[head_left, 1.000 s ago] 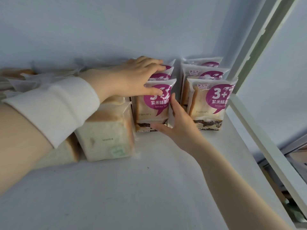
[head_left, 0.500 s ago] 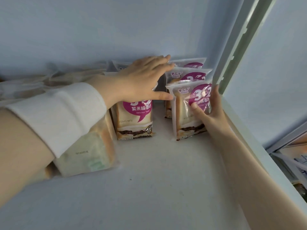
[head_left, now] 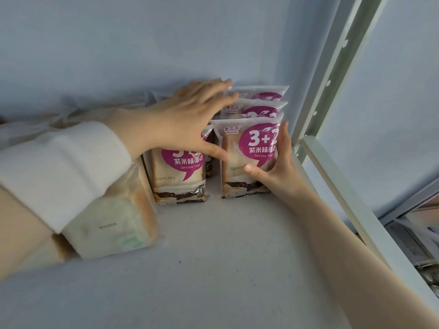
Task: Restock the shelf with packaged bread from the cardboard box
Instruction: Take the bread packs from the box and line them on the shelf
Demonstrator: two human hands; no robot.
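The right hand [head_left: 282,173] had moved off the left-row pack [head_left: 178,172] to clasp the front right bread pack [head_left: 244,148] on the shelf [head_left: 213,269], the left hand [head_left: 190,122] spread flat atop the rows, so straightening seemed nearly done.

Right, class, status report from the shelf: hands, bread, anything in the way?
Left hand flat on left pack. Right hand grips front right pack. Plain loaf sits further left.
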